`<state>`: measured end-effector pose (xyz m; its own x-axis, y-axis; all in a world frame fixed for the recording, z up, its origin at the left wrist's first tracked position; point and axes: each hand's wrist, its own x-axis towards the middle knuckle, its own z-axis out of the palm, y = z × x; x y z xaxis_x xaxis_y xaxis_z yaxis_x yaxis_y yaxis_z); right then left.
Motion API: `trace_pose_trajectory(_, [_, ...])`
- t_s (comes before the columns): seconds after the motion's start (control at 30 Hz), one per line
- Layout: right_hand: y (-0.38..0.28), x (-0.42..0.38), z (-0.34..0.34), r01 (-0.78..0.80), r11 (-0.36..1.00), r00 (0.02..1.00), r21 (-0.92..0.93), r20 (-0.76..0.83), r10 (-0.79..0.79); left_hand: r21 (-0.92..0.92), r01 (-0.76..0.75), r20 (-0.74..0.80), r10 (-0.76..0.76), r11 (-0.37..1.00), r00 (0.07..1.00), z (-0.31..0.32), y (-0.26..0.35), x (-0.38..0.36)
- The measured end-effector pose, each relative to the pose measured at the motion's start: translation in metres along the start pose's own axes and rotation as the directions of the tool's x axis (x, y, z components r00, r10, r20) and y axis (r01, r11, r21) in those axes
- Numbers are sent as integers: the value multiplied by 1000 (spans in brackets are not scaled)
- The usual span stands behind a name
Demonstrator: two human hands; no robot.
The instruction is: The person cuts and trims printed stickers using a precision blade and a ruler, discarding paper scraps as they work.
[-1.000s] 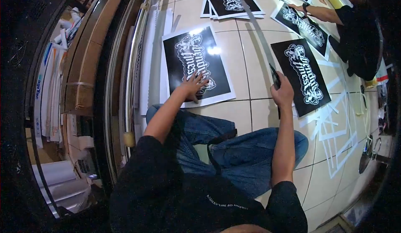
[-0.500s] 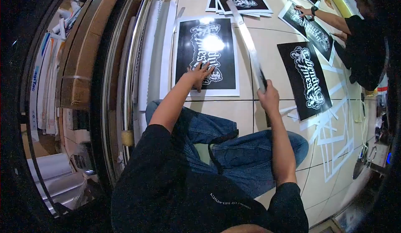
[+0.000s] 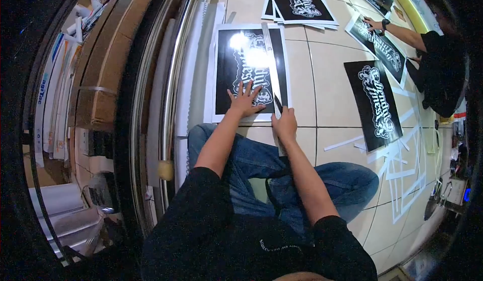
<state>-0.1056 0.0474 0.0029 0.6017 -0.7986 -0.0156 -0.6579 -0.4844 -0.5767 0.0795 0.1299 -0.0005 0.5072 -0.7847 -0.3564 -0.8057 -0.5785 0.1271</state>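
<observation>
Moved since the earlier frame: right hand [image 3: 285, 125] and long ruler [image 3: 273, 73], from beside the bordered print [image 3: 226, 74] to over its right part. The ruler now lies lengthwise on it.

Right hand: closed about a dark slim tool [image 3: 277, 101] at the ruler's near part; whether it also grips the ruler cannot be told. Left hand [image 3: 244, 101]: holding nothing, palm down, fingers spread on the near part of the bordered print. That print lies on the tiled floor [image 3: 328, 95], just beyond the person's crossed legs [image 3: 251, 152]. Its white margin remains; no cut is visible.

To the right: borderless print [image 3: 373, 105], judged finished, with loose white strips [image 3: 343, 143] near it, probably offcuts. Farther right, a co-worker's hand [image 3: 374, 25] rests on another print [image 3: 391, 54] with white edging visible. Far side: stacked prints [image 3: 302, 2], white edges showing.

Progress, as judged: at least one print has lost its margin; the one under the ruler and those in the stack retain theirs.
</observation>
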Motion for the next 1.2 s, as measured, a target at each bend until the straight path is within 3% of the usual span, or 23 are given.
trace_pose_trajectory(0.07, [0,-1,0,-12,1000,1000,-13,17,12,-12,1,15,-1,1000,1000,3,3,-1])
trace_pose_trajectory(0.23, [16,0,-5,153,988,988,-25,-27,-154,-61,112,144,-102,992,984,2,22,-12])
trace_pose_trajectory(0.37, [16,-4,-15,164,985,986,-49,17,-163,-61,147,181,-134,987,974,-8,31,-26])
trace_pose_trajectory(0.43, [2,-8,-29,102,988,992,-119,-61,-110,-46,153,187,-141,987,972,-11,32,-31])
trace_pose_trajectory(0.53, [16,3,-31,46,998,999,-43,10,-46,-50,144,104,-138,988,985,-5,22,-20])
trace_pose_trajectory(0.57, [21,6,-39,24,998,993,-58,115,-17,-70,148,53,-145,986,988,-1,18,-14])
trace_pose_trajectory(0.67, [60,-14,-44,23,1000,992,-18,123,-21,-117,150,-52,-157,982,986,1,19,-10])
trace_pose_trajectory(0.8, [80,-43,-54,-49,999,993,19,104,47,29,96,-200,-88,995,976,15,29,8])
trace_pose_trajectory(0.87, [69,-40,-57,-68,995,993,70,105,60,-24,-281,-305,261,959,916,28,25,23])
trace_pose_trajectory(0.93, [53,-34,-57,-72,996,990,44,126,66,52,-254,-230,259,966,938,38,30,25])
trace_pose_trajectory(1.0, [55,-32,-49,-37,999,989,30,144,32,-90,-235,-288,201,968,936,39,31,23])
trace_pose_trajectory(1.07, [59,-28,-43,-26,997,993,68,113,18,-83,-232,-303,197,969,932,44,30,22])
trace_pose_trajectory(1.2, [82,-16,-42,-69,996,995,52,-62,73,-53,-113,-239,97,992,966,39,43,13])
